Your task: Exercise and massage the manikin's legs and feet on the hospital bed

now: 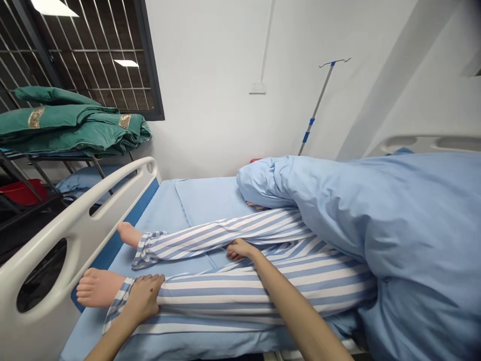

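Observation:
Two legs in blue-and-white striped trousers (225, 291) lie on the bed, their bare feet pointing left; the smooth near foot (100, 288) looks like a manikin's. My left hand (145, 296) is wrapped over the near trouser leg just above the ankle. Between the legs, around knee height, my right hand (239, 249) has its fingers curled against the striped cloth, with my forearm crossing over the near leg. The far foot (129, 234) rests beside the footboard. A light blue quilt (338, 200) covers the upper body, and a few fingertips (256, 205) show under its edge.
A cream footboard (75, 225) with cut-out handles stands at the left, a headboard (432, 143) at the far right. Behind the bed rises an IV pole (319, 105). Folded green quilts (75, 125) lie on a rack by the barred window, near a red basin (22, 192).

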### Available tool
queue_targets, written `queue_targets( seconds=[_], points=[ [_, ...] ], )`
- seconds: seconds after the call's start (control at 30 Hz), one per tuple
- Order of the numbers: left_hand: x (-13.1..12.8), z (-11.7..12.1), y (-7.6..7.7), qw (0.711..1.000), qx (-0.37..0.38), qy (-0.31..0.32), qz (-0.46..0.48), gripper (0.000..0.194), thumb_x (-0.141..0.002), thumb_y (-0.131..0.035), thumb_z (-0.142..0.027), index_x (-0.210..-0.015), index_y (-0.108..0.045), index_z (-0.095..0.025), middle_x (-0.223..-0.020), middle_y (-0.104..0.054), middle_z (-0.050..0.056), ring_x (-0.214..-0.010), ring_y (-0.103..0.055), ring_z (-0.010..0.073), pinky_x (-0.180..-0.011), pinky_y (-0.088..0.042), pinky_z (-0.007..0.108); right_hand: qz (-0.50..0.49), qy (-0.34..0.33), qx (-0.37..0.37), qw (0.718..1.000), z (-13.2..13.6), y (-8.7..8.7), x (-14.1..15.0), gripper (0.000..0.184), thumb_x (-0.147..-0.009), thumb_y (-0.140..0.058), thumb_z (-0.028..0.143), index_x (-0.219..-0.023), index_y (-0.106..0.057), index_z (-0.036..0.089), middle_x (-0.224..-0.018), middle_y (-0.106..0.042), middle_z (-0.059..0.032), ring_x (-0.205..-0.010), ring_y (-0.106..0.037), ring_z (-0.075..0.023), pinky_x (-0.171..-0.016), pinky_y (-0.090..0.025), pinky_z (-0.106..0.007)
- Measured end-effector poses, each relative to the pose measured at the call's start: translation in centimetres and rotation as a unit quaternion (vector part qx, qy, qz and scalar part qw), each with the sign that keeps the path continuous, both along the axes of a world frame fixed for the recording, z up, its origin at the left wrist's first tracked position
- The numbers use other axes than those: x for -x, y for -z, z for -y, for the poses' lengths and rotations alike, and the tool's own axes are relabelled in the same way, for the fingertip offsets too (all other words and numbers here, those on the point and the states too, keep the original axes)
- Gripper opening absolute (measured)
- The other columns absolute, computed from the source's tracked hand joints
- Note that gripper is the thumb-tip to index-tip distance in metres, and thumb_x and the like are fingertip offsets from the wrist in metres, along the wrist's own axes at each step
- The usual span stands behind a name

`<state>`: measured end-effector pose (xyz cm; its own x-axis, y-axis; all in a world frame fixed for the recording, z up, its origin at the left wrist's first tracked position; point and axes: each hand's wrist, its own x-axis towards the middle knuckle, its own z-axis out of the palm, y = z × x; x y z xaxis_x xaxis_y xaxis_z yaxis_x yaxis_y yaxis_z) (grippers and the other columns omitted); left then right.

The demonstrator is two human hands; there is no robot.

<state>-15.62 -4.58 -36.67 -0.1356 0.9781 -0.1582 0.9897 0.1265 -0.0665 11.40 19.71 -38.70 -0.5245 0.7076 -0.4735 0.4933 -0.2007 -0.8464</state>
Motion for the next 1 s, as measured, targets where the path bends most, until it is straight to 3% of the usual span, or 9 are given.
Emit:
queue_targets(
  seconds=[0.2, 0.3, 0.43, 0.53, 0.63, 0.73, 0.83, 1.0],
  points=[
    [0.2, -0.1, 0.6, 1.000, -0.012, 0.002, -0.028, 0.059, -0.058, -0.047, -0.012, -0.117, -0.054, -0.020, -0.117, -0.062, 0.008, -0.106, -0.055, 0.0251, -0.089, -0.038, 0.037, -0.004, 0.040, -0.114, 0.993, 1.4, -0.4, -0.9, 0.002, -0.059, -0.057, 0.012, -0.058, -0.058, 0.014, -0.052, -0.056, 0.0002, -0.050, -0.051, -0.0112, -0.052, -0.038, -0.022],
    [0.4, -0.1, 1.0, 0.999, -0.012, 0.003, -0.041, 0.061, -0.059, -0.046, -0.011, -0.118, -0.053, -0.021, -0.118, -0.062, 0.007, -0.108, -0.054, 0.0240, -0.090, -0.038, 0.035, -0.028, 0.068, -0.189, 0.979, 3.6, -1.5, -1.4, 0.012, -0.059, -0.060, 0.012, -0.070, -0.064, 0.016, -0.062, -0.060, 0.0003, -0.065, -0.055, -0.0142, -0.065, -0.040, -0.023],
    [0.4, -0.2, 0.9, 0.999, -0.007, 0.000, -0.054, 0.064, -0.058, -0.046, -0.010, -0.120, -0.052, -0.022, -0.121, -0.061, 0.006, -0.112, -0.053, 0.0230, -0.093, -0.037, 0.035, -0.123, 0.164, -0.338, 0.918, 8.2, -3.4, -2.1, 0.022, -0.072, -0.053, 0.020, -0.091, -0.064, 0.023, -0.079, -0.063, -0.0016, -0.075, -0.055, -0.0163, -0.075, -0.040, -0.026],
    [0.4, -0.2, 0.8, 0.998, -0.006, -0.002, -0.059, 0.067, -0.057, -0.045, -0.010, -0.122, -0.052, -0.023, -0.122, -0.060, 0.005, -0.112, -0.053, 0.0223, -0.096, -0.036, 0.035, -0.194, 0.222, -0.365, 0.883, 13.0, -2.9, -3.0, 0.014, -0.075, -0.052, 0.026, -0.081, -0.064, 0.025, -0.074, -0.060, -0.0026, -0.068, -0.052, -0.0177, -0.070, -0.040, -0.028],
    [0.4, -0.2, 0.9, 0.998, -0.007, -0.002, -0.068, 0.068, -0.057, -0.043, -0.009, -0.123, -0.052, -0.023, -0.123, -0.060, 0.005, -0.113, -0.053, 0.0220, -0.096, -0.037, 0.034, -0.218, 0.217, -0.312, 0.899, 18.2, 0.2, -3.8, 0.012, -0.075, -0.054, 0.031, -0.071, -0.064, 0.026, -0.068, -0.058, -0.0031, -0.065, -0.051, -0.0192, -0.067, -0.040, -0.031],
    [0.3, -0.3, 0.6, 0.997, -0.004, -0.002, -0.080, 0.067, -0.058, -0.042, -0.010, -0.122, -0.053, -0.023, -0.124, -0.060, 0.004, -0.114, -0.053, 0.0212, -0.097, -0.037, 0.033, -0.263, 0.230, -0.145, 0.926, 22.1, 4.2, -4.0, 0.012, -0.071, -0.058, 0.035, -0.072, -0.063, 0.024, -0.067, -0.062, -0.0048, -0.063, -0.056, -0.0210, -0.061, -0.042, -0.033],
    [-0.1, -0.4, 0.1, 0.996, 0.011, -0.013, -0.088, 0.067, -0.058, -0.042, -0.010, -0.122, -0.053, -0.024, -0.124, -0.060, 0.003, -0.115, -0.053, 0.0206, -0.098, -0.036, 0.033, -0.328, 0.328, 0.009, 0.886, 23.2, 6.4, -4.2, 0.025, -0.059, -0.066, 0.033, -0.082, -0.061, 0.024, -0.069, -0.065, -0.0047, -0.063, -0.059, -0.0224, -0.051, -0.039, -0.030],
    [-0.5, -0.5, -0.3, 0.995, 0.027, -0.020, -0.092, 0.069, -0.058, -0.044, -0.011, -0.125, -0.051, -0.026, -0.128, -0.056, 0.001, -0.118, -0.051, 0.0206, -0.100, -0.036, 0.033, -0.394, 0.417, 0.161, 0.803, 22.3, 6.1, -5.3, 0.038, -0.052, -0.068, 0.038, -0.085, -0.059, 0.022, -0.089, -0.068, -0.0087, -0.083, -0.065, -0.0264, -0.061, -0.046, -0.031]
  ],
)
